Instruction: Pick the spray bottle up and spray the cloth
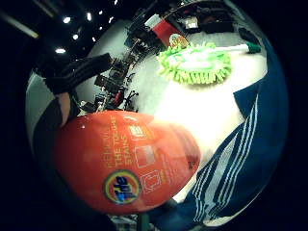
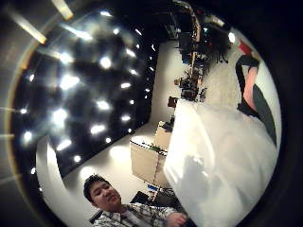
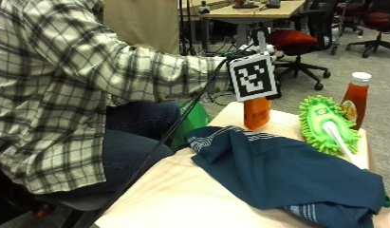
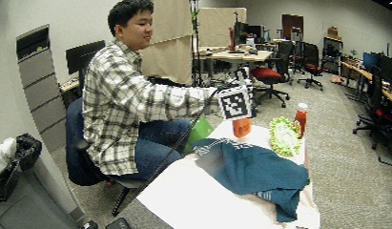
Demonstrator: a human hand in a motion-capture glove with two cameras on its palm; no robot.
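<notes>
An orange spray bottle with a Tide label is upright at the table's far edge, just beyond the blue striped cloth. My gloved right hand grips its upper part, and its fingers curl round the pale spray head. Little of the hand shows in the outside view. The bottle's body fills much of the little finger side palm view. I cannot tell whether its base touches the table. The cloth lies bunched across the middle of the table.
A green fluffy duster with a white handle lies to the right of the bottle. A red sauce bottle stands behind it at the table's far right corner. A green bag sits beside the table near the person's knee.
</notes>
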